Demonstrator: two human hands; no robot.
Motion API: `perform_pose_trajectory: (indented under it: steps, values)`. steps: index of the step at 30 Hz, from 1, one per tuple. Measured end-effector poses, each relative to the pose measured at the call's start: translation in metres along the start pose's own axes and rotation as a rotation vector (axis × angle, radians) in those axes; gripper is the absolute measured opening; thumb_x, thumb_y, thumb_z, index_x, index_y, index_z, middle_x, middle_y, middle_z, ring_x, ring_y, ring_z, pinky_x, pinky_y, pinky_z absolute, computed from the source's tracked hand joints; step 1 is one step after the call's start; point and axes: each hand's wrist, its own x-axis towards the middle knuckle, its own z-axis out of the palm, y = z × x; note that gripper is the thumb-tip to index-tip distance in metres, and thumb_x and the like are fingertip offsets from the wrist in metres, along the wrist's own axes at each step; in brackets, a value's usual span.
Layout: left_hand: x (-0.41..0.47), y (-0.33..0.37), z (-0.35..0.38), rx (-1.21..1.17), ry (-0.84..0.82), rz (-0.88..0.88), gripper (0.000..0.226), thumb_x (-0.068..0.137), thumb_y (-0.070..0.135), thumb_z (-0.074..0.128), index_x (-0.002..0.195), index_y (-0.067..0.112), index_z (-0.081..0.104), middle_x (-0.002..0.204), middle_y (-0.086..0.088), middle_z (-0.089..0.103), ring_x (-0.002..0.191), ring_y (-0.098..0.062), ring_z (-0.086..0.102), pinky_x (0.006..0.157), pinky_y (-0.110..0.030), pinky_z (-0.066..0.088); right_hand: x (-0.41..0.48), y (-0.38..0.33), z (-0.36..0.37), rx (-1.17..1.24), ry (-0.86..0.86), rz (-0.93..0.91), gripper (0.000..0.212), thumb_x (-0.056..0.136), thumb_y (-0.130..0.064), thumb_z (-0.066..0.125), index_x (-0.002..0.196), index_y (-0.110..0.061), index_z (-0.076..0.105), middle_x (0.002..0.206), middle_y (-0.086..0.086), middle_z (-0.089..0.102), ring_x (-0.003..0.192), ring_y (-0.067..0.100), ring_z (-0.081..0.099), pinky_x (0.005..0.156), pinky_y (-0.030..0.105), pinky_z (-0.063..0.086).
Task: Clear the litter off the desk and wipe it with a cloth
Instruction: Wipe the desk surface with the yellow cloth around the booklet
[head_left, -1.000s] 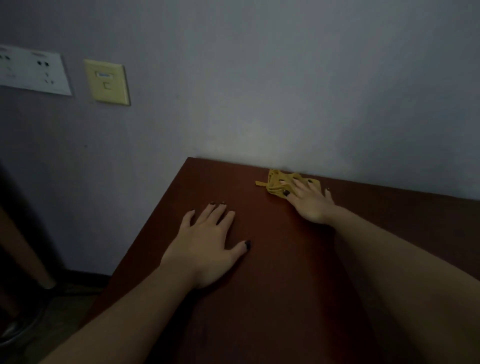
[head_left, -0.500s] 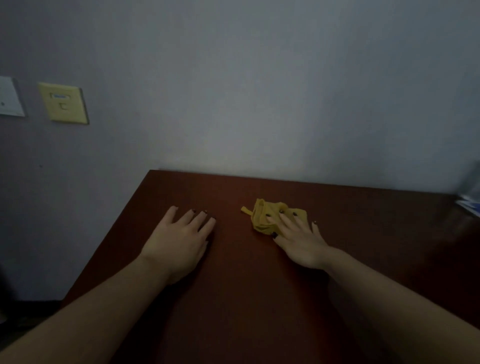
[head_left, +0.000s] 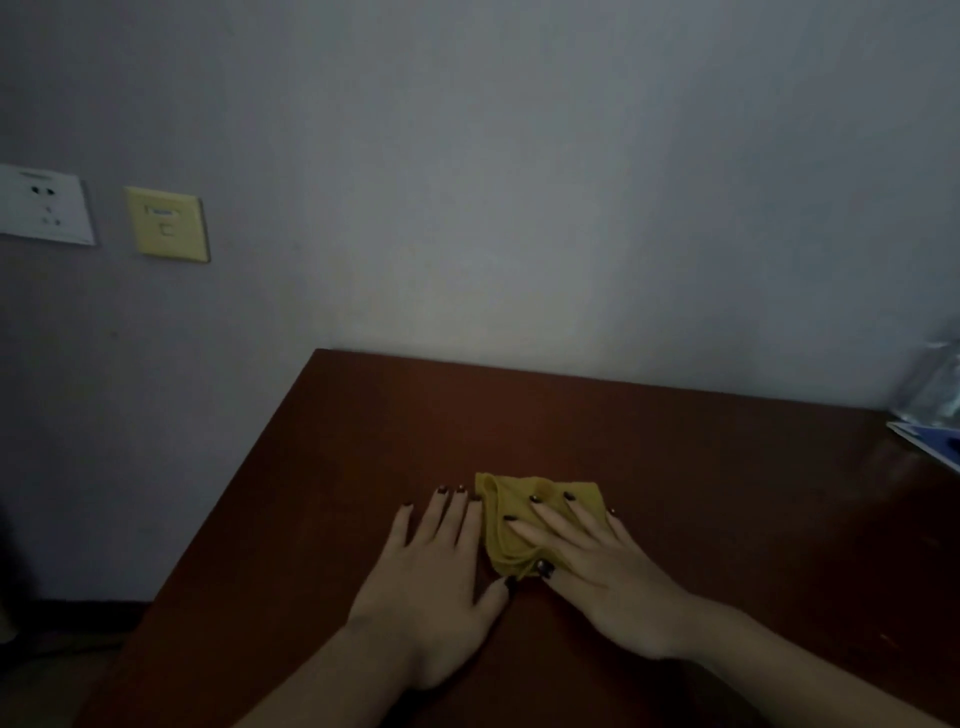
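Presses yellow cloth (head_left: 514, 493) onto desk (head_left: 675, 467) with straight, spread fingers of right hand (head_left: 608, 582); rests left hand (head_left: 431, 587) flat at cloth's 9 o'clock, fingers straight, gripping nothing.

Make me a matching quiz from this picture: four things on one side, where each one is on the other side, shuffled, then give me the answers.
Things:
1. left hand
2. right hand
3. yellow cloth
4. yellow wall plate

Places:
A. under spread fingers on the desk
B. on the wall, beside a white socket plate
C. flat on bare wood, left of the cloth
D. pressing on top of the cloth

Pairs: 1-C, 2-D, 3-A, 4-B.
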Motion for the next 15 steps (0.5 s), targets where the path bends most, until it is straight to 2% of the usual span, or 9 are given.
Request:
perform_pose_trajectory:
  steps: [4, 9, 15]
  values:
    - [0.003, -0.002, 0.003, 0.023, -0.007, 0.008, 0.076, 0.091, 0.063, 0.009, 0.146, 0.020, -0.020, 0.155, 0.004, -0.024, 0.140, -0.010, -0.028, 0.116, -0.040, -0.014, 0.040, 0.012, -0.009, -0.033, 0.005, 0.007, 0.037, 0.095, -0.060, 0.012, 0.115, -0.079, -0.013, 0.147, -0.033, -0.018, 0.137, 0.003, -0.024, 0.111, 0.042, -0.017]
    - [0.002, -0.005, 0.002, 0.039, -0.009, 0.013, 0.078, 0.089, 0.066, 0.007, 0.147, 0.021, -0.019, 0.154, 0.006, -0.026, 0.139, -0.008, -0.028, 0.115, -0.037, -0.016, 0.104, 0.028, -0.021, -0.088, 0.122, 0.143, 0.046, 0.098, -0.052, 0.014, 0.141, -0.056, 0.000, 0.157, -0.016, -0.007, 0.145, 0.015, -0.010, 0.113, 0.049, -0.008]
    - [0.004, -0.006, -0.003, 0.027, -0.022, 0.010, 0.078, 0.090, 0.066, 0.013, 0.149, 0.021, -0.012, 0.155, 0.006, -0.022, 0.140, -0.006, -0.024, 0.115, -0.034, -0.015, 0.131, 0.035, -0.034, -0.091, 0.127, 0.288, 0.050, 0.098, -0.050, 0.013, 0.146, -0.046, -0.001, 0.158, -0.009, -0.008, 0.145, 0.019, -0.010, 0.113, 0.048, -0.009]
